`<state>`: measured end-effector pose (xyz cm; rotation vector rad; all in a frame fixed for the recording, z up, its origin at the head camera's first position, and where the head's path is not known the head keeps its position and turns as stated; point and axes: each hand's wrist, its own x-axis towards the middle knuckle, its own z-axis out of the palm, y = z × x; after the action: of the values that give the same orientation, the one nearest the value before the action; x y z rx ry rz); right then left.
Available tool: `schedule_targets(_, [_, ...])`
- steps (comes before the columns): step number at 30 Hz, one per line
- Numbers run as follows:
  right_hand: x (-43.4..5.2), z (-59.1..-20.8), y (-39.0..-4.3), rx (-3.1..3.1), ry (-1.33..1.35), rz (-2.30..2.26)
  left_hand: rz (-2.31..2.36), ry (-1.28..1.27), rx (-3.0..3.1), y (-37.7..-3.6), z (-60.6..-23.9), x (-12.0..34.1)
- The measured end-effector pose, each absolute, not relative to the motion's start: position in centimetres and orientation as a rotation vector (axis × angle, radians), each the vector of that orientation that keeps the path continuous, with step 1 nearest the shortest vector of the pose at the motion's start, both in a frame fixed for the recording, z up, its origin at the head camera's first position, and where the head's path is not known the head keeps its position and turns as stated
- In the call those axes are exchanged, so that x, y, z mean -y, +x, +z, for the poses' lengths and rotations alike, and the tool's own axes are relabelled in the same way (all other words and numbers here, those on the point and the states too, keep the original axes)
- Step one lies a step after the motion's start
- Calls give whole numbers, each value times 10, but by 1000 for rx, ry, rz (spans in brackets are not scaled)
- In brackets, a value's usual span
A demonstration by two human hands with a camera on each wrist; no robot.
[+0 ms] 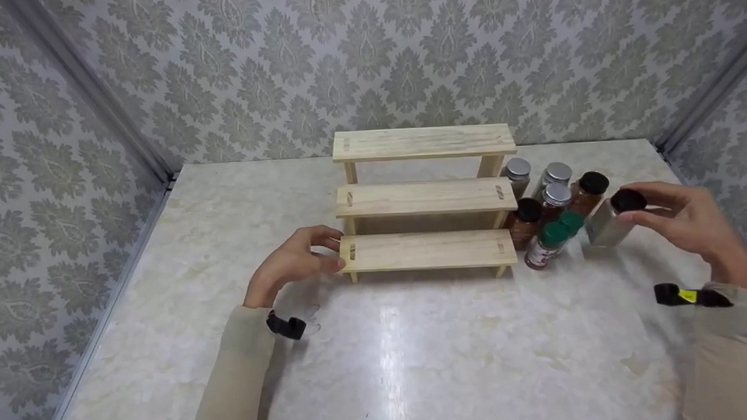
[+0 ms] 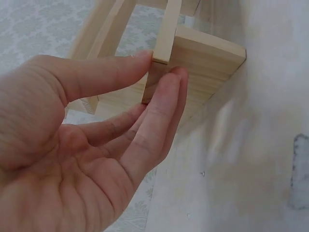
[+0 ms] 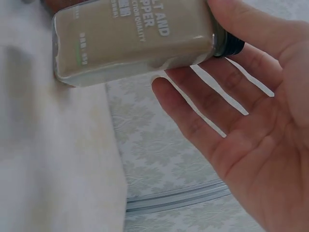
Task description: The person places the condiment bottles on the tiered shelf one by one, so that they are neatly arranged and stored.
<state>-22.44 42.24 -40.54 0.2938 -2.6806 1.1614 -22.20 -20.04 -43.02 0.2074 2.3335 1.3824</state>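
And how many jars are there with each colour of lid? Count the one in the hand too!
Silver lids: 3
Black lids: 3, counting the jar in the right hand
Green lids: 2
Total: 8 jars

Eight jars (image 1: 603, 228), one wooden rack (image 1: 428, 251), one left hand (image 1: 297, 257) and one right hand (image 1: 691, 220)
Going by lids it's three silver lids (image 1: 557, 193), three black lids (image 1: 594, 182) and two green lids (image 1: 555, 231), so yeah, eight total. The rack's got three boards (image 1: 424, 145), one per level. Also counting two sleeves (image 1: 235, 370), two black wrist straps (image 1: 287, 325), one table (image 1: 329, 373) and three patterned walls (image 1: 368, 61).
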Motion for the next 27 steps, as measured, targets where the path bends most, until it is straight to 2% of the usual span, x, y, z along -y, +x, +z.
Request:
schedule_targets(14, [-378, -345, -213, 2456, 525, 1149, 1318, 169, -2370, -222, -424, 199])
schedule_targets(22, [-345, -304, -229, 2428, 596, 1042, 1334, 181, -2354, -224, -425, 198])
schedule_targets(27, [-317, -278, -243, 2408, 630, 1154, 1371, 195, -2332, -229, -431, 199])
